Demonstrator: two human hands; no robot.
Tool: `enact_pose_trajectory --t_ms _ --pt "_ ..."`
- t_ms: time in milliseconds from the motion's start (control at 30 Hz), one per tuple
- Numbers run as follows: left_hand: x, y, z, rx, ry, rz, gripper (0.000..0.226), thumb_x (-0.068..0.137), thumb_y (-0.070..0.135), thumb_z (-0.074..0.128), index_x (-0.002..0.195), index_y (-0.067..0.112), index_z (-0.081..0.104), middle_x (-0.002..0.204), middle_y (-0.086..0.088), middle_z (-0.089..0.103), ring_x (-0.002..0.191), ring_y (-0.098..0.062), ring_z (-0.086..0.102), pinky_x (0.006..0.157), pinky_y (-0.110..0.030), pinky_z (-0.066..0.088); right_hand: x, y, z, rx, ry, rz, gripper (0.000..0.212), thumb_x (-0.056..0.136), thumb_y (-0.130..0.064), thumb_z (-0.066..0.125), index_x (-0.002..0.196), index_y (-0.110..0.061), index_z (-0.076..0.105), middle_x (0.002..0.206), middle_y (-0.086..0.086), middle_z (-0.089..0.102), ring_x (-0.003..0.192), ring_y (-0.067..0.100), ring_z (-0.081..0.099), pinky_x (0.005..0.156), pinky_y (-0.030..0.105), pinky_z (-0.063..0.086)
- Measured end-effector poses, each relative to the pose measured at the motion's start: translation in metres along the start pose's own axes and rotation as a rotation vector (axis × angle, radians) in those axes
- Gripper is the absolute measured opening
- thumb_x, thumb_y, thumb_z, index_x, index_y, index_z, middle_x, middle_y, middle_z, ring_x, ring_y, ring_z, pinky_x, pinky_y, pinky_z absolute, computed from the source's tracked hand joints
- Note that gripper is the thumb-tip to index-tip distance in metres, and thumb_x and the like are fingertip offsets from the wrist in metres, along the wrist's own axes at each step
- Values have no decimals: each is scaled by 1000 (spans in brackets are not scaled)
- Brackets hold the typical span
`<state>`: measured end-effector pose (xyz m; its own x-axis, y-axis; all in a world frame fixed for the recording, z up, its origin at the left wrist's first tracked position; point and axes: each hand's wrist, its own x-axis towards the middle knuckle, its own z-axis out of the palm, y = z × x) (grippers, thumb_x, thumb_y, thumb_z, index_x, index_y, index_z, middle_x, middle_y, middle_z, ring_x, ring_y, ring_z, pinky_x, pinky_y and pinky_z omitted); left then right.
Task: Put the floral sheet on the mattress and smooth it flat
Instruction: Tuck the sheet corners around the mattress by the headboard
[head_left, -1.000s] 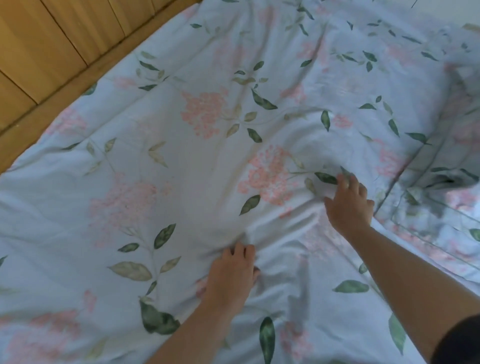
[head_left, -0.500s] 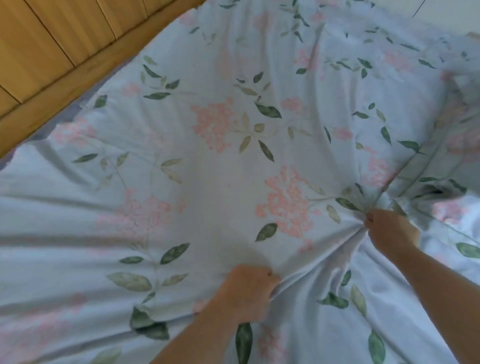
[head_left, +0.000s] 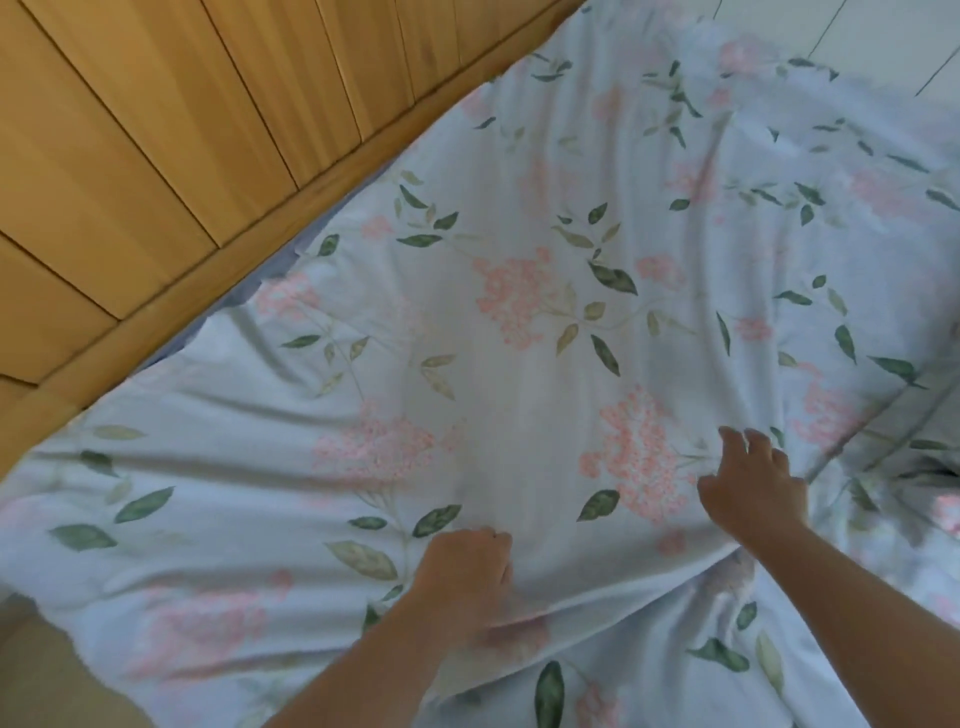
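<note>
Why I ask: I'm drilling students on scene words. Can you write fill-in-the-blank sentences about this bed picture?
1. The sheet shows pink flowers and green ____.
2. The hand whose curled fingers grip the sheet is the person's ____ one.
3. The panels at the upper left are made of ____.

Missing words: leaves; left; wood.
</note>
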<state>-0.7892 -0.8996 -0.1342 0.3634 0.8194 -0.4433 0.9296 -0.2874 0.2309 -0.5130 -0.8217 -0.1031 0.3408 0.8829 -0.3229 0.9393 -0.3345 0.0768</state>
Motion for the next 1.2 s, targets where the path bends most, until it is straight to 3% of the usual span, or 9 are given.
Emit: enact_pose_trajectory --t_ms 233,300,400,533,733,833,933,1067,1200 --pt "-30 -177 -72 -329 316 -616 19 97 26 37 85 15 46 69 1 51 63 -20 52 57 -29 40 -25 -203 -53 164 -74 -276 46 90 -20 48 136 -20 42 135 7 45 121 26 47 98 40 40" --pt "-31 -249 -83 -564 409 -792 11 95 26 42 95 16 46 79 -3 57 71 -25 55 62 -33 44 -24 -279 -53 208 -100 -315 40 91 -21 47 131 -18 46 131 8 47 117 26 50 94 38 43" --pt "-27 -328 -95 -975 505 -939 40 93 22 44 132 21 35 99 -10 64 77 -31 64 69 -38 54 -24 -380 -51 334 -137 -354 34 93 -21 46 126 -17 49 126 7 53 114 26 53 91 34 43" --pt "-10 -391 -100 -1302 480 -891 48 94 13 43 139 25 31 81 -13 68 49 -18 56 41 -24 42 -18 -509 -33 529 -202 -363 36 93 -30 47 127 -16 45 115 10 61 98 30 62 85 39 53" --pt "9 -418 -72 -1118 555 -667 29 94 23 46 116 42 43 80 1 68 62 -19 65 55 -32 56 17 -601 -11 509 -260 -21 75 80 -63 50 128 -9 33 118 9 55 104 32 60 87 40 49" --pt "15 -424 -60 -903 504 -650 16 88 32 45 101 33 54 78 3 67 71 -22 65 65 -40 57 26 -614 -5 315 -282 -29 53 83 -50 53 118 -10 50 109 7 63 99 29 63 77 33 46" --pt "18 -424 -68 -1103 572 -728 7 84 25 49 79 22 54 64 -1 67 59 -21 65 60 -39 56 36 -617 -3 469 -250 -64 27 88 -28 47 99 -7 60 99 10 66 92 30 64 77 32 50" --pt "-2 -418 -68 -1272 858 -752 3 92 21 57 91 24 55 65 6 70 64 -6 67 66 -33 55 25 -629 9 837 -50 -276 23 95 -21 39 78 -8 49 83 18 62 82 35 60 70 40 49" --pt "-11 -415 -63 -1241 1010 -747 8 94 20 56 101 18 57 94 12 70 89 -1 65 69 -11 50 24 -644 11 1042 -62 -348 28 95 -23 44 69 -15 45 70 7 53 70 27 55 69 43 48"
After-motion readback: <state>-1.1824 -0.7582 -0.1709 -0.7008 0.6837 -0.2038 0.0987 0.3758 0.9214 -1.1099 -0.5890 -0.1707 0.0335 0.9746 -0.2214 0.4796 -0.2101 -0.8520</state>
